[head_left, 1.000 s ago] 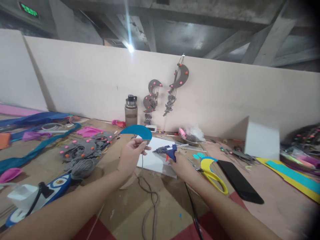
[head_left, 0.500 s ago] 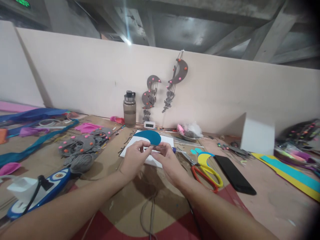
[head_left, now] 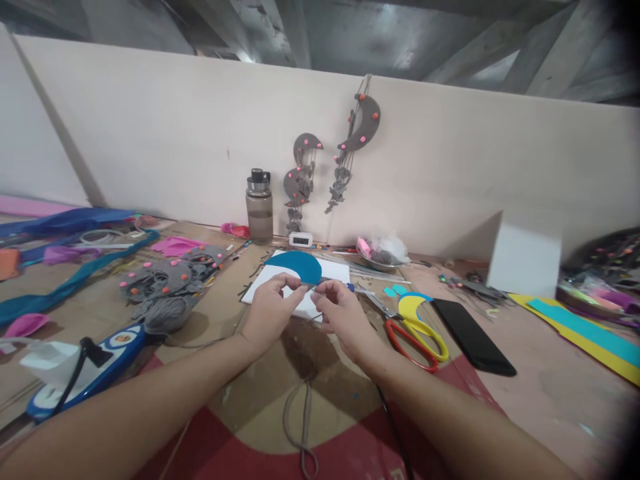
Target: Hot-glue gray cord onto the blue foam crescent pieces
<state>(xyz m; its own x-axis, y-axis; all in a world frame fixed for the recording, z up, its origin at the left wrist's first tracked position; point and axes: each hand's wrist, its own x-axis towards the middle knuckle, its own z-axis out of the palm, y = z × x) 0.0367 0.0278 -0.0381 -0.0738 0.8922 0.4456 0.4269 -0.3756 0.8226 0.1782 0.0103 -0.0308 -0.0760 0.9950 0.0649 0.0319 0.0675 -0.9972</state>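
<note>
My left hand [head_left: 274,310] is closed, its thumb and finger pinching the lower tip of a blue felt crescent [head_left: 301,264]. Close beside it, my right hand [head_left: 341,312] is also closed in a pinch near that tip; what lies between its fingertips is too small to make out. A thin grey strand shows just under the fingers. The crescent is over a white board [head_left: 334,272]. Right of my right hand lie scissors [head_left: 417,341] with red and yellow handles, against a yellow crescent piece [head_left: 407,305].
A black phone [head_left: 473,337] lies right of the scissors. At left are a grey yarn ball [head_left: 167,313], grey crescents with pink dots [head_left: 165,280] and a blue power strip [head_left: 117,353]. A bottle [head_left: 260,210] and small clock [head_left: 301,239] stand at the back. Grey cord [head_left: 299,427] loops in front.
The camera view has shifted, so the table appears higher. My fingertips have parted slightly at the crescent's tip, and more of its curved inner edge shows.
</note>
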